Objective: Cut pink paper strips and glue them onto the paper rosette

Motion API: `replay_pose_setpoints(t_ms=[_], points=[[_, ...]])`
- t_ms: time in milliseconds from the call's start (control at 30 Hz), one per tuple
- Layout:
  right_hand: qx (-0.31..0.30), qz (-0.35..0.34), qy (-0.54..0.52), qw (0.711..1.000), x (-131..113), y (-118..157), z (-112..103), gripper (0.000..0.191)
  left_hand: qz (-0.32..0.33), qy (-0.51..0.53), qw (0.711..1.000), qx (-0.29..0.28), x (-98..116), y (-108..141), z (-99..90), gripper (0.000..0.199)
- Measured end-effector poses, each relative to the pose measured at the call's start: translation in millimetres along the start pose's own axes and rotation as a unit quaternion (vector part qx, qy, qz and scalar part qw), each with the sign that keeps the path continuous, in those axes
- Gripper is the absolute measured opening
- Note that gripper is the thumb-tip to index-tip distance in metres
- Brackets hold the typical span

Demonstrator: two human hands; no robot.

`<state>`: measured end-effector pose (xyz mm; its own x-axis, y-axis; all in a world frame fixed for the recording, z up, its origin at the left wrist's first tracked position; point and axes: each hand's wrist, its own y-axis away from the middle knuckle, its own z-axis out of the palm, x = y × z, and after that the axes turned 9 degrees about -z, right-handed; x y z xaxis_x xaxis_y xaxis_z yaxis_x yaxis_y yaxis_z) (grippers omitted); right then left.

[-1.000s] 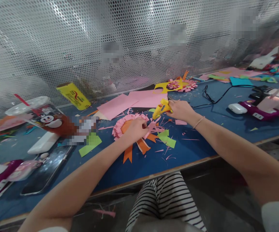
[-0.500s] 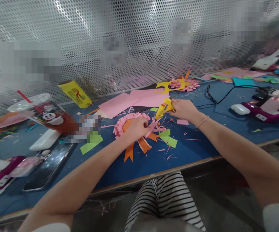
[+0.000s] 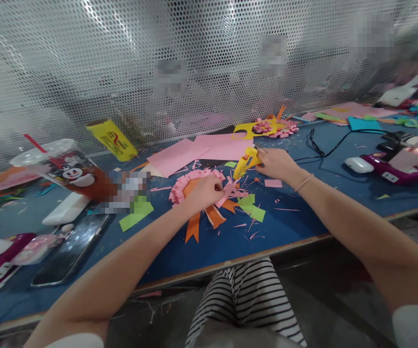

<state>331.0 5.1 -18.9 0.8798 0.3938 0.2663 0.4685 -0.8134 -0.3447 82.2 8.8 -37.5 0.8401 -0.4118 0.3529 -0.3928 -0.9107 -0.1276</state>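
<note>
My right hand (image 3: 272, 162) is closed round a yellow glue gun (image 3: 244, 163), its nozzle tilted down and left over pink paper scraps. My left hand (image 3: 208, 192) has its fingers pinched on a small pink paper strip (image 3: 226, 193), close to the nozzle. Under and beside the left hand lies a paper rosette (image 3: 179, 187) with a pink looped rim and an orange centre. Orange ribbon tails (image 3: 193, 227) extend from it toward the table's front edge. Part of the rosette is hidden by the left hand.
Pink sheets (image 3: 223, 146) lie behind the hands, with another rosette (image 3: 284, 127) beyond. Green scraps (image 3: 252, 209) lie in front. At left are a drink cup (image 3: 74, 169), a yellow box (image 3: 113, 141) and a phone (image 3: 71, 251). A black cable (image 3: 342, 140) crosses the right side.
</note>
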Motion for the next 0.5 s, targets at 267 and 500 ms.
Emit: replay_pose_setpoints(t_ms=[267,500], points=[[0.009,0.005,0.0,1.0,-4.0,-1.6,1.9,0.03,0.001,-0.01,1.0,-0.023,2.2,0.2,-3.1,0.019],[-0.008,-0.013,-0.004,1.0,2.1,0.2,-0.6,0.029,-0.013,-0.021,1.0,-0.017,2.4,1.4,-2.5,0.02]])
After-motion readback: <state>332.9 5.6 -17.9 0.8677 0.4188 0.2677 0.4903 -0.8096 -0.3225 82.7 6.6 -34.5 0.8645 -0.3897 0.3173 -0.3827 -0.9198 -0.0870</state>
